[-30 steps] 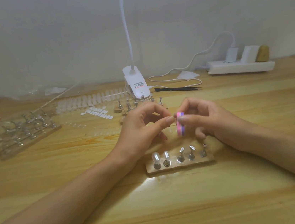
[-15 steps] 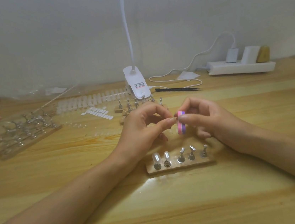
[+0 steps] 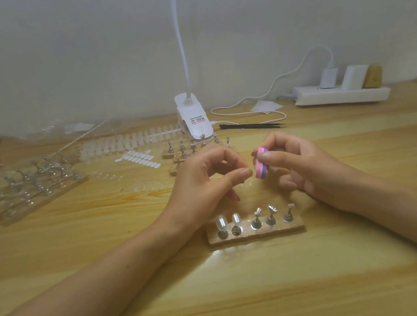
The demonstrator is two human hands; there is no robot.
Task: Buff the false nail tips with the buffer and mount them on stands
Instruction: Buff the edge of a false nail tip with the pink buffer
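1. Stands [image 3: 40, 189] of metal crowd a wooden board far to the left of the left fingers, several of them tilted.
2. A white strip of false nail tips [image 3: 131, 141] lies beyond and left of those fingers, with loose white tips [image 3: 138, 159] just nearer.
3. A white clip lamp [image 3: 193, 121] stands beyond the left knuckles.
4. The left hand [image 3: 205, 182] hovers over the wooden table [image 3: 347, 272]. Its thumb and forefinger pinch a clear nail tip [image 3: 244, 184], which shows only faintly under the thumb tip. The other fingers are curled beneath.
5. The buffer [image 3: 260, 167], a pink and purple block, sits just right of the left thumb tip. Whether it touches the clear nail tip cannot be told. The right hand [image 3: 305, 164] grips it, thumb in front and curled fingers behind.
6. Nearer than both sets of fingertips, a wooden base [image 3: 256, 232] carries five upright stands. The two on the left hold mounted nail tips [image 3: 221, 222], and the three on the right show bare metal heads [image 3: 271, 209].
7. Black tweezers [image 3: 250, 126] lie beyond the right fingers, and a white power strip [image 3: 341, 94] sits farther right.
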